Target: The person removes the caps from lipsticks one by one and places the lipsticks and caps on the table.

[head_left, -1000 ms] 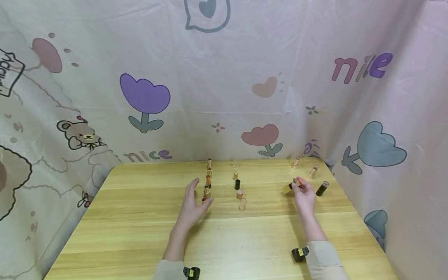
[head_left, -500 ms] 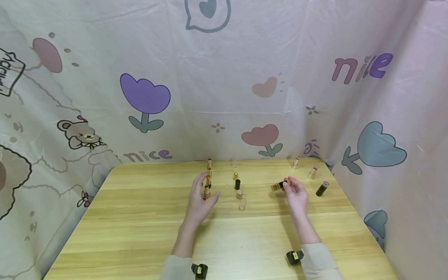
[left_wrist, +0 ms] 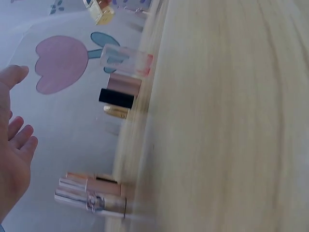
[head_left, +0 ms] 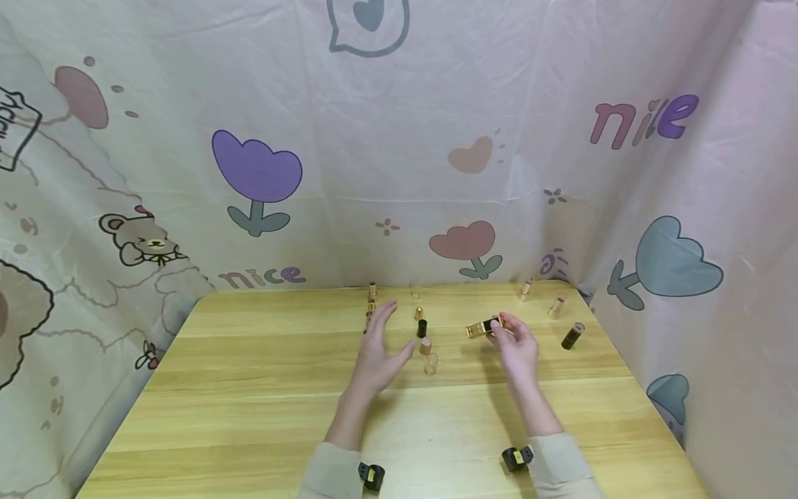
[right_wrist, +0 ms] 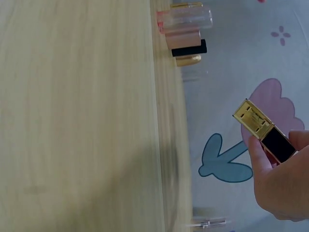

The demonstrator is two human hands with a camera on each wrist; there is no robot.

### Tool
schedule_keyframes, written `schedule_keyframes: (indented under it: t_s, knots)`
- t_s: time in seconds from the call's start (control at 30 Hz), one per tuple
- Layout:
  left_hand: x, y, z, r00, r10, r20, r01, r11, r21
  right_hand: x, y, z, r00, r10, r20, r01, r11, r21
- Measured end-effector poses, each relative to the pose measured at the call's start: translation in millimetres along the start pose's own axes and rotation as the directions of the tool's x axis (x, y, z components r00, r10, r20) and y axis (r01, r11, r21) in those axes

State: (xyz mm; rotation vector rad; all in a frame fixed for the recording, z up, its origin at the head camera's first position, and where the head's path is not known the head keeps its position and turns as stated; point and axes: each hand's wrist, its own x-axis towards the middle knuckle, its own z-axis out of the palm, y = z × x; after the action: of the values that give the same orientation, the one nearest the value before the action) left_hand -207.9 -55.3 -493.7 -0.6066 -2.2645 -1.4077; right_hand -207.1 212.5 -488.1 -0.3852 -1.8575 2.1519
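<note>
My right hand [head_left: 519, 346] pinches a gold-and-black lipstick tube [head_left: 479, 328], its gold end pointing left, raised above the table. In the right wrist view the lipstick's black part lies between thumb and fingers. My left hand [head_left: 377, 353] is held with thumb and fingers spread and nothing between them. It is beside a column of lipstick caps: a clear cap [head_left: 431, 367], a pinkish cap [head_left: 426, 346], a black cap [head_left: 422, 328] and a gold cap [head_left: 419, 313]. Behind the left fingers stands a row of uncapped lipsticks [head_left: 373, 290], its nearer part hidden by that hand.
To the right of my right hand stand two pinkish lipsticks, a back one [head_left: 526, 290] and a nearer one [head_left: 557, 306], with a dark tube [head_left: 572, 336] in front. Another clear cap [head_left: 415, 291] is at the back. A patterned curtain [head_left: 386, 159] rises behind the wooden table [head_left: 218, 409].
My right hand has moved left with the lipstick, turning its gold end leftward. My left hand has moved right, away from the lipstick row and towards the caps, still spread.
</note>
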Motion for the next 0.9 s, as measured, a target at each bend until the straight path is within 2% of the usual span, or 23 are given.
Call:
schedule_keyframes:
  t_s: [0.23, 0.4, 0.57, 0.9]
  knots:
    - [10.6, 6.6, 13.3, 0.997, -0.032, 0.068, 0.031, 0.999, 0.009, -5.3, -0.1, 9.8, 0.999, -0.013, 0.036, 0.011, 0.999, 0.052]
    - [16.3, 8.5, 19.9, 0.993, -0.020, 0.118, 0.019, 1.000, 0.007, -9.1, 1.2, 16.7, 0.998, -0.024, 0.063, 0.019, 0.996, 0.086]
    - [18.5, 11.4, 23.7, 0.985, -0.019, 0.170, 0.011, 0.999, 0.047, -13.6, 0.9, 23.0, 0.995, -0.038, 0.093, 0.027, 0.993, 0.112]
    - [17.6, 10.4, 31.2, 0.972, 0.033, 0.234, -0.062, 0.991, 0.115, -17.8, 2.4, 31.9, 0.987, -0.053, 0.152, 0.033, 0.991, 0.133]
